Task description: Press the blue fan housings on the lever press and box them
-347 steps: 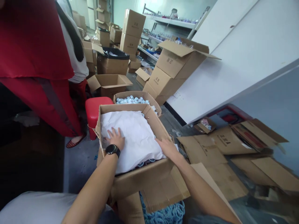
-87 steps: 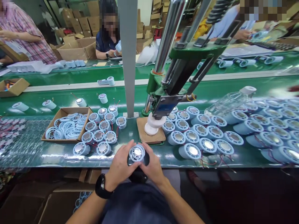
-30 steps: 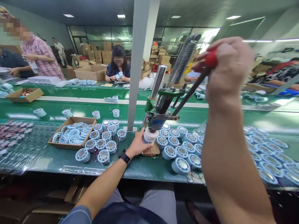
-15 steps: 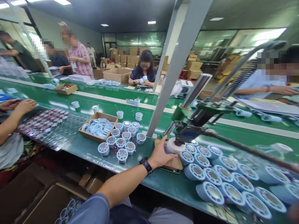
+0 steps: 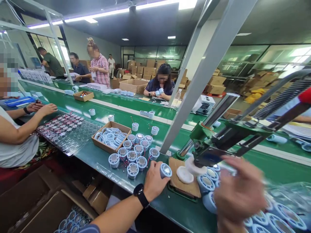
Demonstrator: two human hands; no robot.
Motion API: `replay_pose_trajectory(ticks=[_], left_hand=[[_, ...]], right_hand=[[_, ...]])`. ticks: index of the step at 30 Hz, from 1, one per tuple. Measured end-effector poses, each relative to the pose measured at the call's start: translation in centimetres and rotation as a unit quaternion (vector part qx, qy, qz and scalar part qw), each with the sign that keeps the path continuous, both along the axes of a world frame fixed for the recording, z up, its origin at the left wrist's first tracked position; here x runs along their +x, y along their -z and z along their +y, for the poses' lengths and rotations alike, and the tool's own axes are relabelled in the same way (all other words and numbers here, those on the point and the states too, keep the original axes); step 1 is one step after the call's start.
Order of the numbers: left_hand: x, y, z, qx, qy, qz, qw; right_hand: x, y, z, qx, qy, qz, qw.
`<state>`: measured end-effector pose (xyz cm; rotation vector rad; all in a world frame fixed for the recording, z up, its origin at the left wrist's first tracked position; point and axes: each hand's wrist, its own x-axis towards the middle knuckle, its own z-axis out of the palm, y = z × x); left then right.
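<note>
My left hand (image 5: 155,181) is closed around a light blue round motor housing (image 5: 166,170) with a silver disc on its face, held just left of the press base. My right hand (image 5: 239,191), smeared by motion, hangs over the blue housings right of the press; its fingers cannot be made out clearly. The hand press (image 5: 211,142) has a white upper pad (image 5: 194,165) raised over a white round seat (image 5: 185,174) on a brown board (image 5: 181,187). More housings (image 5: 206,183) crowd together right of the board, partly hidden by my right hand.
Left of my left hand, several housings with thin wires (image 5: 132,170) stand by a cardboard box of blue rings (image 5: 110,137). A slanted grey post (image 5: 191,94) rises behind the press. A co-worker's hands (image 5: 43,108) are at the far left, near a sheet of small parts (image 5: 60,127).
My left hand has moved left from the press, carrying a housing. The press pad has come up, exposing the white seat. My right hand has come in from the right, and the view has shifted.
</note>
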<state>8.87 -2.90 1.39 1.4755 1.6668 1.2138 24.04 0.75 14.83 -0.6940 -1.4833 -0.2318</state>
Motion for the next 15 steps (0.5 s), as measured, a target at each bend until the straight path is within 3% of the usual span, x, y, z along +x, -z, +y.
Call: replay_pose_trajectory(ticks=[4,7,9,11,13,15], left_hand=[[-0.6,0.5,-0.1,-0.017,0.008,0.03,0.999],[-1.3,-0.2,-1.9,0.024,0.044,0.053,0.997],[-2.3,-0.9,-3.4,0.049,0.053,0.074,0.995],[-4.1,-1.8,-4.5,0.081,0.046,0.098,0.991],[-7.2,-2.6,-4.7,0.129,0.009,0.13,0.983],[-11.6,-3.6,-3.8,0.161,-0.066,0.183,0.968]], right_hand=[[-4.0,9.2,-1.5,-0.167,-0.018,-0.21,0.963],[-5.5,13.4,-0.1,-0.201,0.037,-0.332,0.921],[-6.3,14.7,1.2,-0.216,0.099,-0.402,0.884],[-7.2,14.9,2.2,-0.238,0.146,-0.451,0.848],[-8.1,14.5,3.1,-0.259,0.16,-0.489,0.817],[-8.9,13.8,4.0,-0.279,0.154,-0.518,0.793]])
